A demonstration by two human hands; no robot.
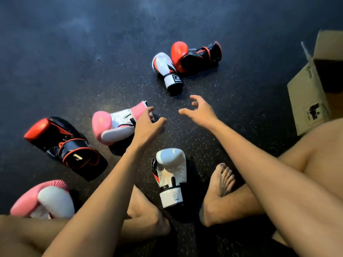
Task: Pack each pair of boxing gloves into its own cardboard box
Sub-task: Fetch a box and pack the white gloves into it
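- The left hand (148, 125) is reaching over the cuff of a pink glove (111, 125) at 9 o'clock, fingers (149, 110) loosely spread and gripping nothing; whether they are touching it is unclear.
- The right hand (201, 112) is hovering above the floor (74, 62), fingers (196, 98) wide and empty.
- The other pink glove (46, 199) is lying at 8 o'clock.
- The red-black gloves (61, 143) are lying apart at 9 and 1, and the white gloves (170, 175) at 6 and 12.
- The open cardboard box (306, 93) is sitting at 3 o'clock.

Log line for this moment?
left hand: open, over pink glove cuff | right hand: open, empty | cardboard box: open, right side | six gloves loose on floor
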